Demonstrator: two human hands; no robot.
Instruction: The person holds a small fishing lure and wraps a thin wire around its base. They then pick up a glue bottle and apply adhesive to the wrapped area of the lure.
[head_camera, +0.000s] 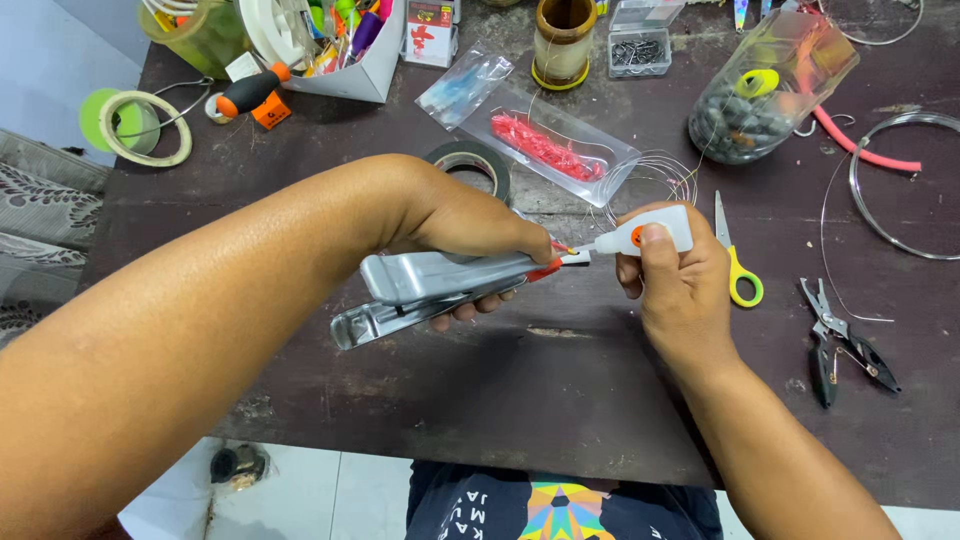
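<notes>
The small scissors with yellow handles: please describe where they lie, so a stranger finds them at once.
On the dark wooden table, look just right of the right hand, which holds a small white glue bottle. The small scissors with yellow handles lie there, blades pointing away; the black pliers farther right have no yellow.

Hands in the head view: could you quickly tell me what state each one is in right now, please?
Left hand: closed around a metal clamp tool.
Right hand: closed around a small white glue bottle, nozzle at the clamp's tip.

scissors (738, 262) left of pliers (838, 340); tape roll (478, 165) behind
</notes>
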